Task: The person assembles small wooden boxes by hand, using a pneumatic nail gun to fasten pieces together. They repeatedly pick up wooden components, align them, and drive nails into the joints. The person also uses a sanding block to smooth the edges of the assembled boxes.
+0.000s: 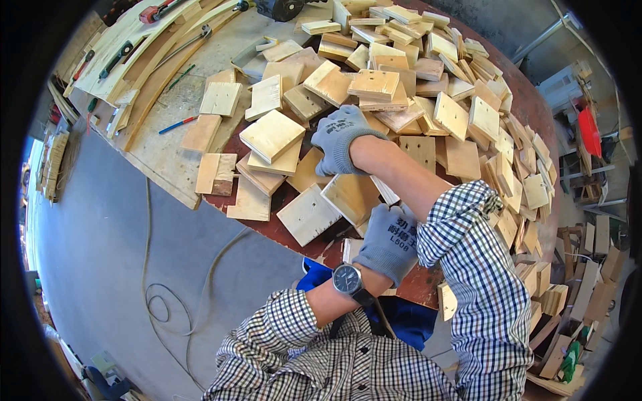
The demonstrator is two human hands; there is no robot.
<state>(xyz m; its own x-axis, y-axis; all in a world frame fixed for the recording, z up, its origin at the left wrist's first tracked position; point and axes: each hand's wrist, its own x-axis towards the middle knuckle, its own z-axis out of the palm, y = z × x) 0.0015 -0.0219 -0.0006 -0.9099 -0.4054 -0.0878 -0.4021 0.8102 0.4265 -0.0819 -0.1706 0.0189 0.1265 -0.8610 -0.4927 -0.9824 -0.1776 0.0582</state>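
Black-and-white checked sleeves (491, 301), pushed back toward the elbows, presumably keep loose cloth off the wood. Past a wristwatch (347, 279), the left hand (390, 242) wears a grey knit glove; its grip is partly curled just below a tilted wooden block (351, 198), but with the fingertips hidden I cannot tell whether it has hold of anything. That block leans near the edge of the reddish table (420, 287), probably propped by its neighbours.

Crossing over the left, the right forearm puts the right hand (342, 139) farther out, among the pieces. Its grip is bent, knuckles up; what lies under the fingers cannot be told. The gloves likely guard against rough edges.

Beyond spreads a heap of wooden blocks (394, 87), overlapping at all angles, as if tipped out rather than stacked. Leftward, a blue pen (178, 125) lies on a pale surface; farther off, curved wooden strips (157, 83) run side by side, perhaps because their matching bends nest.
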